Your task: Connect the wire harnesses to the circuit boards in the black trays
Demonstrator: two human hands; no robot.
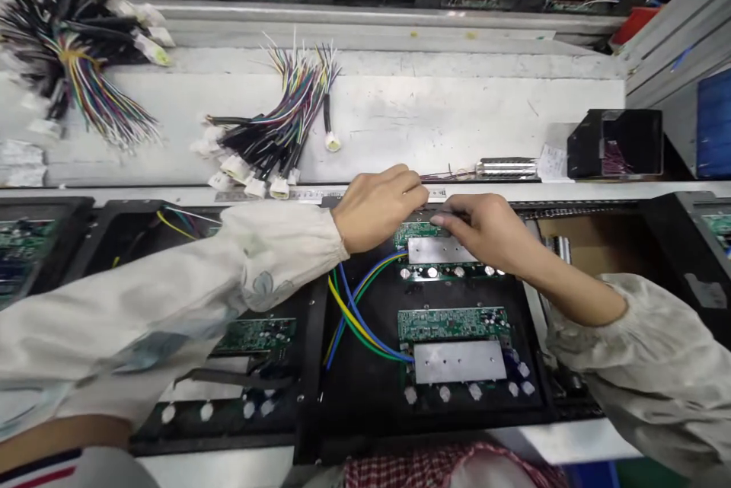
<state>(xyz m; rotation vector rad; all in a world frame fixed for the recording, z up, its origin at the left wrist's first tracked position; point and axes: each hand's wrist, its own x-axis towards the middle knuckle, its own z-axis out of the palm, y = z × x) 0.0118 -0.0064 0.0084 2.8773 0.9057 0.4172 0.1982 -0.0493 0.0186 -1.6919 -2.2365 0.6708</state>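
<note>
Pale floral left sleeve (171, 298) stretches over a black tray (365, 412); right hand (485, 233), fingertips bunched, touches the far edge of a crosswise green circuit board with silver plate (437, 250), curled left hand (377, 208) just beside it, any pinch unclear

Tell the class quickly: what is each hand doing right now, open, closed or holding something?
Left hand: closed, curled; any held item cannot be told.
Right hand: closed beside the green circuit board; any held item cannot be told.

metal plate (460, 362): matt, smooth, 5 o'clock | circuit board (454, 324): glossy green, 5 o'clock | sleeve (131, 320): creased matt cloth, 8 o'clock | wire connectors (237, 167): smooth white plastic, 9 o'clock
</note>
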